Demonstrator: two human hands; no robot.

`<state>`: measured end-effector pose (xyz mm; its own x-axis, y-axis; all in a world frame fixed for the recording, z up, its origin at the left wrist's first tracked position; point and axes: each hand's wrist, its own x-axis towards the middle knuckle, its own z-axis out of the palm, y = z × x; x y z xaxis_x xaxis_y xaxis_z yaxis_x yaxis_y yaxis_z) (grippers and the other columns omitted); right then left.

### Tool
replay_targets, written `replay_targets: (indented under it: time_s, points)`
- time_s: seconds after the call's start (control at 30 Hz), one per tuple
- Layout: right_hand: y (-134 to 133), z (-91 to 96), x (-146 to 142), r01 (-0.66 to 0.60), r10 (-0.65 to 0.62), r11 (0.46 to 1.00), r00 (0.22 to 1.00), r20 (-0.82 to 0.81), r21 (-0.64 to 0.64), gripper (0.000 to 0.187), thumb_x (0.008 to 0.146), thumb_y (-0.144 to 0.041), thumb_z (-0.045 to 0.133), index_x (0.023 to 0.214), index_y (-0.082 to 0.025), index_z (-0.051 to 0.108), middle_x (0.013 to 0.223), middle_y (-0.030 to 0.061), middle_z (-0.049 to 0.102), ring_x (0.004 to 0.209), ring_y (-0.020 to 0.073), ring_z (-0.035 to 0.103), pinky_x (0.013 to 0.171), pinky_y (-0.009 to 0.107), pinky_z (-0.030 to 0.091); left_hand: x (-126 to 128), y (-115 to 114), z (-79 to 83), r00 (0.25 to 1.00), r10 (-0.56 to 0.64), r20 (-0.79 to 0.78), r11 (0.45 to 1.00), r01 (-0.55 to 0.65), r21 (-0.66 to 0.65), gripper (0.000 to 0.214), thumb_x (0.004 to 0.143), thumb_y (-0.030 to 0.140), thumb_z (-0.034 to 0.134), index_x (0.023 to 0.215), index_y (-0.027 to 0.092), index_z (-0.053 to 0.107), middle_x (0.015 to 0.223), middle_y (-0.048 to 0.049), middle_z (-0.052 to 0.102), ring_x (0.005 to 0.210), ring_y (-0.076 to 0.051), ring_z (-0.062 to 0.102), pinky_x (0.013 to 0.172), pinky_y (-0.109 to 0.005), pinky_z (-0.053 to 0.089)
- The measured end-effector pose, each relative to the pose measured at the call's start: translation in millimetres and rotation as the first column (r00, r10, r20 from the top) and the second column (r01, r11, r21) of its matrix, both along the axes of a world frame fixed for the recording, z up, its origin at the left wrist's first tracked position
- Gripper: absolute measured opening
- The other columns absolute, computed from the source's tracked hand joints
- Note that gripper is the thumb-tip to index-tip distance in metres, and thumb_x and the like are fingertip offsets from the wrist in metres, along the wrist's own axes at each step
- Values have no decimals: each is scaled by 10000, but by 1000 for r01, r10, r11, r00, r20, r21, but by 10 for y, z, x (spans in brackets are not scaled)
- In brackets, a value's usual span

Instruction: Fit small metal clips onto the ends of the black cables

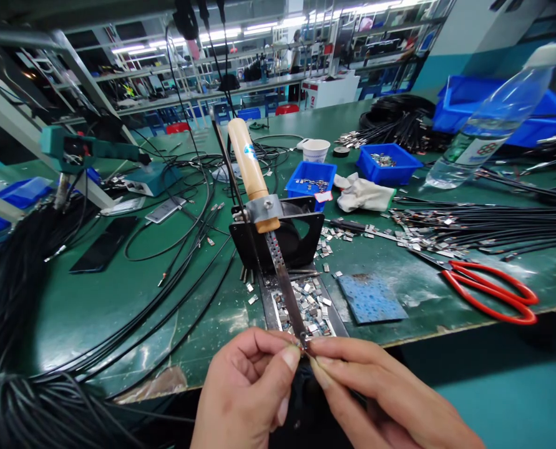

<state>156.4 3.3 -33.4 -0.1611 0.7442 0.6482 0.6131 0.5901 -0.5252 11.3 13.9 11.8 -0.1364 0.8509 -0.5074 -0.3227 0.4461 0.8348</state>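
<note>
My left hand (252, 386) and my right hand (366, 380) meet at the front edge of the bench, both with thumb and fingers pinched. Whatever sits between their fingertips is tiny and mostly covered, so I cannot name it. Just above the fingertips is the tip of a soldering iron (289, 296) with a wooden handle (247, 156). A black metal stand (243, 243) clamps the iron so that it slopes down toward me. Under it, many small metal connector pieces (312, 305) lie loose in a shallow tray.
A blue sponge (371, 298) and red-handled scissors (490, 290) lie to the right. Behind them are a white glove (364, 193), a small blue bin (387, 163) and a plastic bottle (488, 128). Bundled black cables (20, 287) fill the left side, near a dark phone (104, 244).
</note>
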Motion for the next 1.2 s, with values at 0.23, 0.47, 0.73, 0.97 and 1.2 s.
replay_targets:
  time_s: [0.23, 0.47, 0.73, 0.97, 1.2]
  points:
    - [50, 109, -180, 157, -195, 977, 933, -301, -145, 416, 763, -523, 678, 815, -118, 758, 881, 82, 715, 988, 27, 707, 926, 63, 606, 18, 0, 11, 1000, 12, -6, 1000, -12, -6, 536, 531, 463, 936, 659, 71, 593, 564, -3, 552, 381, 14, 322, 398, -115, 209]
    - [33, 85, -122, 121, -131, 991, 966, -221, -62, 271, 752, -380, 717, 787, -113, 746, 917, 67, 716, 996, 9, 703, 932, 45, 600, 27, -2, 19, 999, 35, 22, 999, -35, 4, 555, 502, 467, 957, 642, 63, 603, 478, 31, 464, 374, 13, 319, 391, -89, 222]
    - [8, 5, 21, -9, 8, 1000, 1000, 19, 15, 262, 639, -80, 767, 892, -128, 719, 1057, 48, 679, 1078, -63, 652, 970, -8, 572, 36, 7, 30, 999, 34, 14, 999, -34, 7, 514, 533, 421, 937, 643, 65, 583, 524, 8, 520, 382, 14, 326, 399, -93, 213]
    - [2, 29, 8, 19, -19, 999, 1000, 24, 27, 207, 662, -145, 784, 859, -126, 725, 1030, 40, 686, 1031, -76, 663, 946, -33, 564, 33, 6, 58, 1000, 25, 8, 1000, -26, 6, 465, 566, 380, 907, 651, 61, 579, 580, -20, 583, 387, 23, 326, 401, -89, 220]
    - [-21, 42, 2, 9, -11, 998, 1000, -23, -67, 254, 695, -112, 742, 942, -166, 713, 1090, 8, 682, 1059, -88, 659, 950, -28, 565, 2, -3, 25, 1000, -16, -11, 999, 17, 38, 474, 609, 424, 906, 679, 75, 593, 573, -11, 562, 402, 16, 351, 422, -98, 245]
